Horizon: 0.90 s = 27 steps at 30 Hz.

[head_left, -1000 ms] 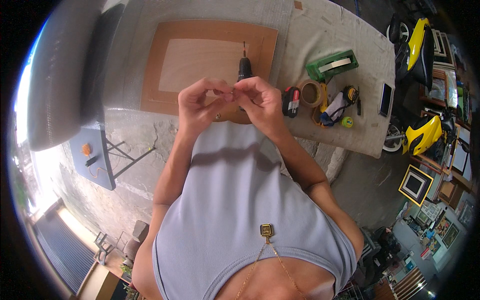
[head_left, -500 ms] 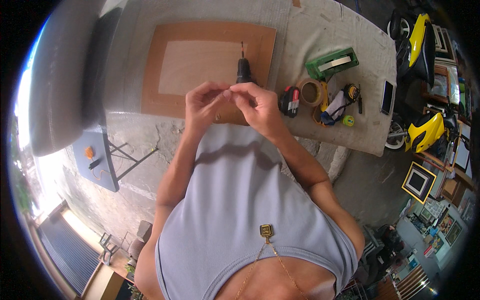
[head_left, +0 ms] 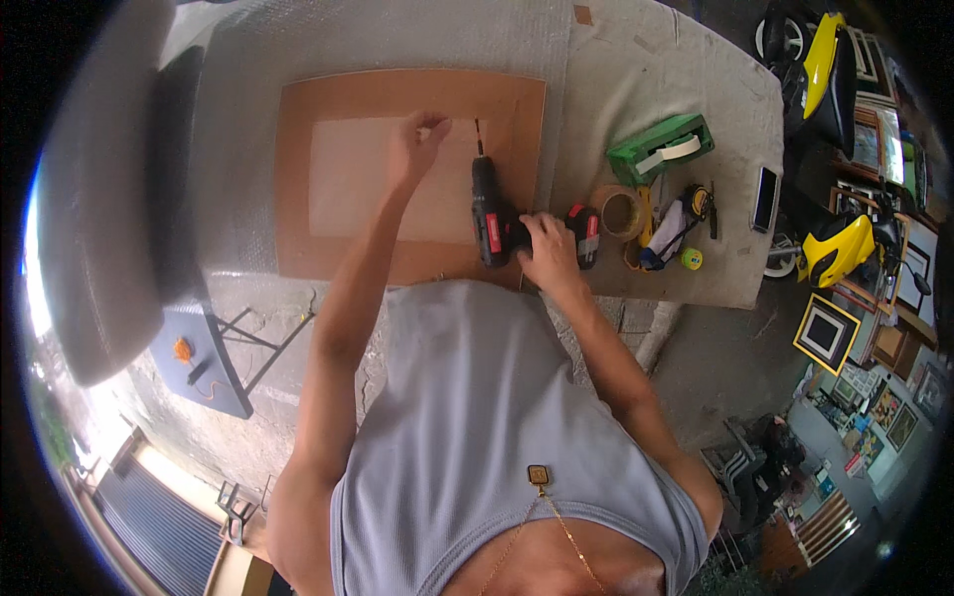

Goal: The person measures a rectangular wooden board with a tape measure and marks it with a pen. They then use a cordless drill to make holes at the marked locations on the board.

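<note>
A flat board (head_left: 298, 169) with a brown border and a pale middle panel lies on the covered table. On its right part lies a black and red cordless drill (head_left: 487, 214), bit pointing to the far side. My right hand (head_left: 552, 253) is closed around the drill's handle, between the body and the battery (head_left: 583, 238). Over the far part of the pale panel, left of the bit, is my left hand (head_left: 421, 147), its fingers pinched together. Whatever they hold, if anything, is too small or hidden to name.
Right of the drill are a tape roll (head_left: 618, 212), a green tape dispenser (head_left: 661, 147), a tape measure (head_left: 700, 202) and a phone (head_left: 764, 199). Bubble wrap (head_left: 238, 129) lies under the board. A small folding table (head_left: 204, 363) stands at left, yellow motorbikes (head_left: 845, 258) at right.
My hands were together near the board's near edge, fingertips touching. They have parted: the left has moved farther over the board, the right has moved right and taken hold of the drill's handle.
</note>
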Motion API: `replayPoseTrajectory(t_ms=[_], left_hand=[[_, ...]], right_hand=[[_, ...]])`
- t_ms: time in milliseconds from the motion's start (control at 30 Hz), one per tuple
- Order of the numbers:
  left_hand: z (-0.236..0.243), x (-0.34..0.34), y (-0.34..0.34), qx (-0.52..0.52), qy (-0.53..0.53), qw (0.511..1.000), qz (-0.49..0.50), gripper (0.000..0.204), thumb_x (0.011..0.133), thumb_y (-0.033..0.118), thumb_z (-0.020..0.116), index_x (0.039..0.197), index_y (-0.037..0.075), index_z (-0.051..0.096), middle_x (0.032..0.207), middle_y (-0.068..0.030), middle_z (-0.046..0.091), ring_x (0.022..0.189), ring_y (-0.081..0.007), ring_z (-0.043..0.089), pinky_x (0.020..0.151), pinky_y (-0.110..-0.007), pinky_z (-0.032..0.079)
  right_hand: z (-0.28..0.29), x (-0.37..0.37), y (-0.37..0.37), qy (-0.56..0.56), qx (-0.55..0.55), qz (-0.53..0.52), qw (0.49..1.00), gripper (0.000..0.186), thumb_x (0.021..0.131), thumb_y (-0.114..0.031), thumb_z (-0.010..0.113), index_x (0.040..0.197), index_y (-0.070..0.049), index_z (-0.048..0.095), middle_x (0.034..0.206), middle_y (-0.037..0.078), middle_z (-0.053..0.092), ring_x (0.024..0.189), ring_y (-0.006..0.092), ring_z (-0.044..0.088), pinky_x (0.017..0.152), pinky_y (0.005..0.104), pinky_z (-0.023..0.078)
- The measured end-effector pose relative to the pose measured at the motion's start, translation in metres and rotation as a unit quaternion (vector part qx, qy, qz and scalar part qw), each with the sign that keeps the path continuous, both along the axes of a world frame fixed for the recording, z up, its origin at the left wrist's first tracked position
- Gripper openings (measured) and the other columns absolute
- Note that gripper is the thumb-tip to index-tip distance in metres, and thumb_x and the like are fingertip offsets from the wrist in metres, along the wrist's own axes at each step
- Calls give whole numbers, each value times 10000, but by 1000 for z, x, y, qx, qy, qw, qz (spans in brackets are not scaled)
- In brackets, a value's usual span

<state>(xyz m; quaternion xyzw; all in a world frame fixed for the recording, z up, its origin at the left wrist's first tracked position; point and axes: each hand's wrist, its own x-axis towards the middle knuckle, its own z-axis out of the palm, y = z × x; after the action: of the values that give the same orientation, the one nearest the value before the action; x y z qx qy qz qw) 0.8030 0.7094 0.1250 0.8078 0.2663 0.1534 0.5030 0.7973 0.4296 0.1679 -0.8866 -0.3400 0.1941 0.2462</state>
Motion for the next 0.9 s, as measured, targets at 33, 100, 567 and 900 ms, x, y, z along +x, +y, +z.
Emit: replayPoseTrajectory(t_ms=[33,100,567,900], left_hand=[[-11,15,9,33,-12,999,-3,224,809,251,691,917,55,683,830,-43,674,761,-177,617,730,-307,447],[-27,41,29,141,18,989,-40,224,787,284,696,914,100,699,873,-48,668,808,-226,599,782,-362,422],[-50,78,57,185,23,979,-88,155,791,250,687,909,149,690,970,-38,618,943,-239,533,826,-395,387],[-47,78,67,147,-24,981,-126,121,781,176,684,891,127,675,887,-39,633,898,-246,535,792,-364,405]], right_hand=[[-3,-2,-2,14,-20,-4,1000,580,660,-7,661,1212,-65,492,1119,162,535,1058,367,504,883,457,405],[-6,-2,-1,19,-21,-7,1000,624,640,12,651,1232,-66,468,1113,164,532,1048,368,508,876,457,408],[-24,15,20,127,-70,-53,988,724,563,28,633,1259,-74,462,1003,167,519,926,389,529,794,441,441],[12,5,27,223,85,-147,960,646,644,-114,748,1219,18,483,1106,193,611,1005,275,622,891,351,470]])
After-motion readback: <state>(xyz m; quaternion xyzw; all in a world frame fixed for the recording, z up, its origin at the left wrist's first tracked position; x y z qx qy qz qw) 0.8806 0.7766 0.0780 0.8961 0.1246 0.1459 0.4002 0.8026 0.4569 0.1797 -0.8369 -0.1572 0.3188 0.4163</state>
